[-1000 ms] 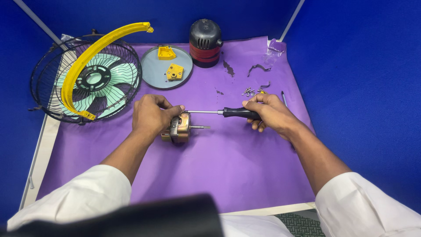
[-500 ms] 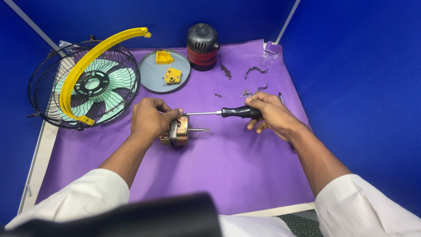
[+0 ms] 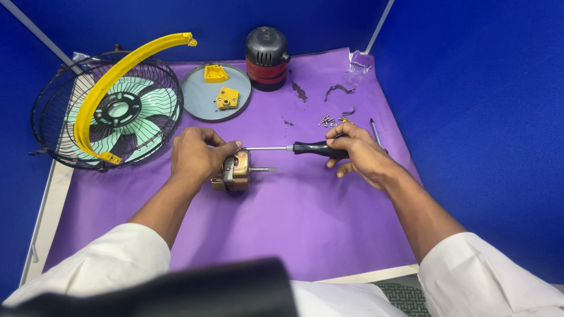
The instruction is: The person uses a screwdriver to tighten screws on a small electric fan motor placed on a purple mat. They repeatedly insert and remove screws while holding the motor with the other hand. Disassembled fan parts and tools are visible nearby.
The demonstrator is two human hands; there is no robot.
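A small metal fan motor [image 3: 236, 171] with a shaft pointing right lies on the purple mat [image 3: 305, 223]. My left hand [image 3: 198, 156] grips it from the left and above. My right hand [image 3: 359, 154] holds the black handle of a screwdriver [image 3: 294, 148]. Its thin shaft runs left and its tip meets the top of the motor beside my left fingers.
A wire fan guard [image 3: 106, 117] with a green blade and a yellow curved strip sits at the left. A grey round plate [image 3: 197, 97] carries two yellow blocks. A black and red motor housing [image 3: 267, 57] stands at the back. Loose screws [image 3: 328, 121] lie near my right hand. Blue walls surround the mat.
Both hands keep their hold on the motor and the screwdriver. The fingers of my right hand have shifted slightly on the handle.
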